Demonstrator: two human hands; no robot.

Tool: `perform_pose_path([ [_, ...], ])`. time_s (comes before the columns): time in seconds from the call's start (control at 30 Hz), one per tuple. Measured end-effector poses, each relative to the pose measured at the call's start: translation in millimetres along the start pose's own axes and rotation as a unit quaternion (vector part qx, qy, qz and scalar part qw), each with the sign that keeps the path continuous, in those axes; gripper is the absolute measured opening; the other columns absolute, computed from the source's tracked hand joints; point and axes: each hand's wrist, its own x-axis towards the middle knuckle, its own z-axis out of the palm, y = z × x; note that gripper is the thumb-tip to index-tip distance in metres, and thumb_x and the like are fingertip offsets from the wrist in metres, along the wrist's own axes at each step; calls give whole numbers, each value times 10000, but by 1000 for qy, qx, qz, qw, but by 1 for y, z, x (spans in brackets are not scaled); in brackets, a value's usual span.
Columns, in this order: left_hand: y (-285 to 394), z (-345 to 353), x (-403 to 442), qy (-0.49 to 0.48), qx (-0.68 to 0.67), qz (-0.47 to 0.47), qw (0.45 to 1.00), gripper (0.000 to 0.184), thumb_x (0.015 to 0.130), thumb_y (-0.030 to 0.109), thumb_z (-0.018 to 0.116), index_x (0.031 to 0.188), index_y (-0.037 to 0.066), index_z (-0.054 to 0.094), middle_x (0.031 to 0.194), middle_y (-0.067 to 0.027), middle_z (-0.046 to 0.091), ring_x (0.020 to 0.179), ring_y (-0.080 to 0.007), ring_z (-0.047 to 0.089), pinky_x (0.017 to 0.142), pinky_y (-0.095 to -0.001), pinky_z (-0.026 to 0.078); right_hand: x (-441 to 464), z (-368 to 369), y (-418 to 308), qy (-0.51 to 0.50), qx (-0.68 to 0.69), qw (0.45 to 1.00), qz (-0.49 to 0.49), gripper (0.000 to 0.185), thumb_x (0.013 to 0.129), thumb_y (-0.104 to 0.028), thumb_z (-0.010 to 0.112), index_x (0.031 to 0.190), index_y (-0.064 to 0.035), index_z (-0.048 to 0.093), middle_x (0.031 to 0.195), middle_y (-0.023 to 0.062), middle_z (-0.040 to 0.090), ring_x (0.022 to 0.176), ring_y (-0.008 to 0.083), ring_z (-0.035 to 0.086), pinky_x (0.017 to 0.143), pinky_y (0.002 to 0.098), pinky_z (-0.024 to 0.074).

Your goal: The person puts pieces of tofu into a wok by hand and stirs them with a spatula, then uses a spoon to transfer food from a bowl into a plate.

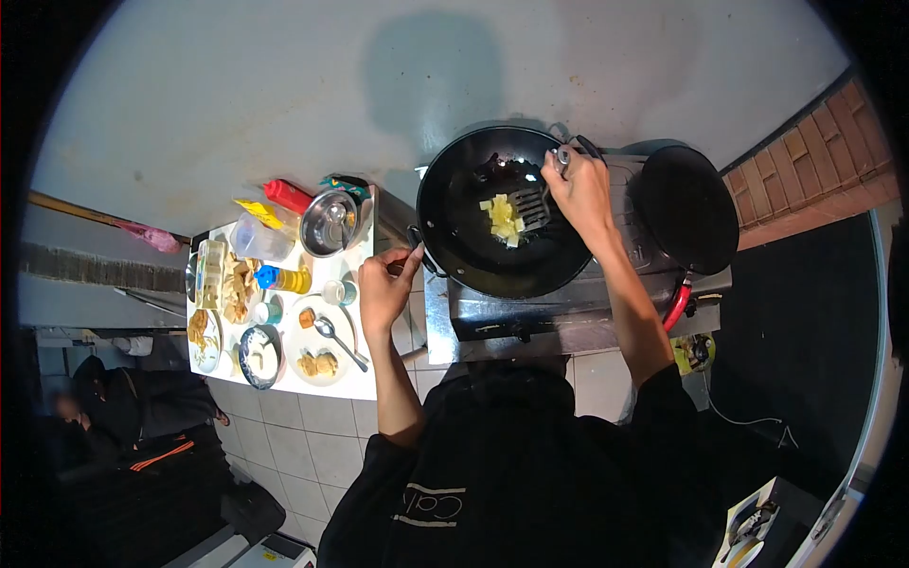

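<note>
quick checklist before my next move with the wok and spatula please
1. Left hand at the wok handle: ok, fingers closed at the left side handle.
2. Right hand gripping the spatula: ok, closed round its handle.
3. Yellow cubes inside the wok: ok, bunched near the middle.
4. Spatula head near the cubes: ok, right beside them.
5. Second pan clear of the wok: ok, a gap shows between them.
6. Flame under the wok: cannot tell, the wok hides it.
</note>
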Motion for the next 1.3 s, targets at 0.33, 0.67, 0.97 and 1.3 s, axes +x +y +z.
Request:
perform_pose_path([
  [0.33, -8, -2, 1, 3, -12, -1, 1000, 263, 869, 229, 727, 864, -35, 719, 602, -82, 628, 534, -91, 534, 530, -267, 428, -15, -28, -4, -49, 48, 997, -37, 157, 871, -142, 675, 869, 11, 638, 660, 197, 602, 566, 358, 603, 525, 401, 460],
  [0.67, -8, 1, 2, 11, -5, -10, 1000, 263, 861, 226, 737, 862, -37, 723, 620, -76, 645, 542, -99, 548, 541, -270, 440, -44, -43, 17, -29, 85, 991, -103, 161, 853, -76, 699, 979, 18, 665, 811, 157, 661, 629, 301, 637, 569, 356, 490],
  [0.97, -7, -2, 2, 20, 2, -13, 1000, 264, 850, 225, 749, 855, -38, 724, 611, -71, 645, 540, -91, 547, 542, -263, 443, -56, -47, 18, -45, 52, 989, -131, 187, 834, -66, 712, 998, 10, 665, 774, 142, 638, 616, 292, 624, 559, 356, 488],
  [1.3, -15, 2, 5, 23, -8, -3, 1000, 252, 816, 205, 781, 850, -38, 724, 616, -62, 646, 530, -88, 535, 531, -259, 433, -58, -52, 14, -51, 39, 991, -118, 190, 830, -48, 713, 1009, -4, 668, 759, 125, 611, 573, 268, 577, 542, 354, 470],
])
